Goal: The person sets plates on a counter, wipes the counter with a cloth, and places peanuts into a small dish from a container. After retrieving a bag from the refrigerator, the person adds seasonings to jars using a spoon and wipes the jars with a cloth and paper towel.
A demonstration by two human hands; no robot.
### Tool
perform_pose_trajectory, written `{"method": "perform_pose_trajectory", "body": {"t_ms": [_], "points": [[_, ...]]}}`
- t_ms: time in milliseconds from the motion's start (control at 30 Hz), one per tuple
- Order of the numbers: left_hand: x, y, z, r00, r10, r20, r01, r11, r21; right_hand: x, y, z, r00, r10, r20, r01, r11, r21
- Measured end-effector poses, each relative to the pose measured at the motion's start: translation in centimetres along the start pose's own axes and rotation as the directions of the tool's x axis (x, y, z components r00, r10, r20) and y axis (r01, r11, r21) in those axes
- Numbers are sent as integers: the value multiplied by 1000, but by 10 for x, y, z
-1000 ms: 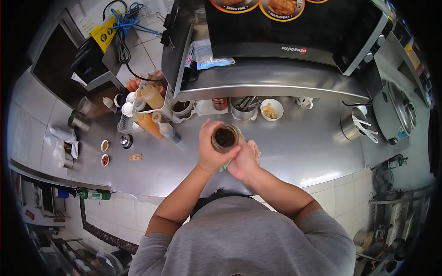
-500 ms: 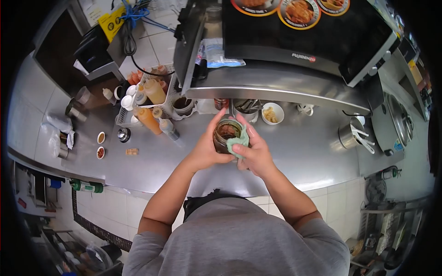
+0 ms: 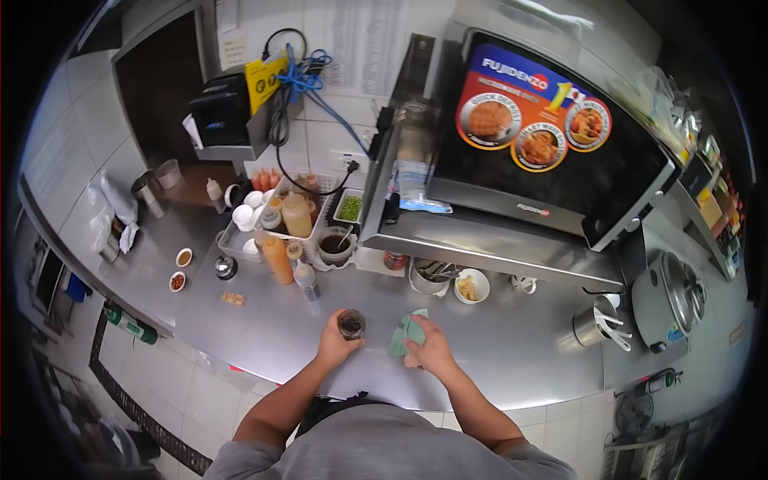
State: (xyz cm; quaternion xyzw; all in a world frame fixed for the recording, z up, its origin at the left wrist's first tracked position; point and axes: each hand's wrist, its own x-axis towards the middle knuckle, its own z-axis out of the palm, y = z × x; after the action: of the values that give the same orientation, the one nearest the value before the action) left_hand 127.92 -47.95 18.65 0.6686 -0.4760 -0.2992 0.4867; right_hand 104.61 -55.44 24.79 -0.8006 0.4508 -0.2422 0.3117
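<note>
My left hand (image 3: pixel 334 347) is wrapped round a glass jar (image 3: pixel 351 325) with dark contents, low over the steel counter near its front edge. The jar's round mouth faces up toward me. To the right of it, my right hand (image 3: pixel 433 347) grips a crumpled pale green cloth (image 3: pixel 406 336), which spreads out past the fingertips on the left. A gap of bare steel lies between jar and cloth.
Behind my hands stand squeeze bottles (image 3: pixel 277 258), a white basket (image 3: pixel 240 238), a utensil container (image 3: pixel 430 278) and a white bowl (image 3: pixel 472 286). A microwave (image 3: pixel 552 136) sits on a shelf above. Rightward are a metal pot (image 3: pixel 590 324) and a large cooker (image 3: pixel 662 300).
My hands have separated: the left carried the jar down and left, the right took the cloth off the jar and lowered it toward the counter. My view has tilted upward, showing more wall and microwave.
</note>
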Motion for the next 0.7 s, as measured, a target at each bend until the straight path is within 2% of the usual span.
{"method": "perform_pose_trajectory", "body": {"t_ms": [33, 133, 233, 267, 300, 333, 367, 400, 433, 467, 500, 533, 600, 667, 700], "points": [[0, -5, 2, 1000, -18, -23, 18, 1000, 4, -2, -6, -1, 998, 21, 52, -23, 999, 46], [6, -13, 5, 998, -5, -60, 5, 1000, 10, -6, -33, -5, 998, 1, 71, -6, 997, 71], [3, -14, -5, 993, 40, -111, -27, 992, 122, -7, -106, -70, 931, -115, 348, -36, 916, 399], [-4, -15, -11, 989, 51, -137, -26, 985, 173, -11, -142, -110, 942, -218, 257, 74, 878, 473], [-14, -18, -22, 991, 66, -119, -43, 981, 191, -5, -175, -152, 900, -431, 61, 371, 834, 409], [-18, -21, -37, 991, 88, -101, -66, 975, 210, 2, -207, -193, 782, -607, -140, 621, 741, 255], [-20, -23, -53, 990, 114, -89, -91, 969, 231, 26, -233, -226, 654, -682, -328, 731, 681, 42], [-23, -24, -67, 993, 95, -77, -76, 972, 221, 50, -259, -259, 476, -719, -507, 727, 646, -233], [-27, -25, -78, 995, 75, -70, -59, 976, 210, 73, -285, -292, 281, -711, -645, 610, 651, -451], [-32, -23, -88, 997, 49, -61, -36, 979, 200, 116, -300, -350, 222, -836, -501, 426, 546, -721], [-36, -16, -96, 998, -4, -67, 14, 990, 138, 145, -326, -373, 193, -789, -583, 361, 610, -706], [-39, -6, -102, 996, -56, -71, 61, 995, 76, 179, -345, -396, 163, -823, -544, 394, 559, -729], [-41, -9, -109, 990, -109, -88, 106, 994, -40, 233, -349, -428, 394, -750, -531, 120, 615, -779], [-48, -25, -109, 984, -121, -132, 100, 983, -156, 267, -341, -439, 723, -592, -356, -56, 463, -884], [-52, -28, -112, 979, -143, -146, 117, 978, -172, 283, -337, -442, 849, -455, -270, -106, 354, -929]]}}
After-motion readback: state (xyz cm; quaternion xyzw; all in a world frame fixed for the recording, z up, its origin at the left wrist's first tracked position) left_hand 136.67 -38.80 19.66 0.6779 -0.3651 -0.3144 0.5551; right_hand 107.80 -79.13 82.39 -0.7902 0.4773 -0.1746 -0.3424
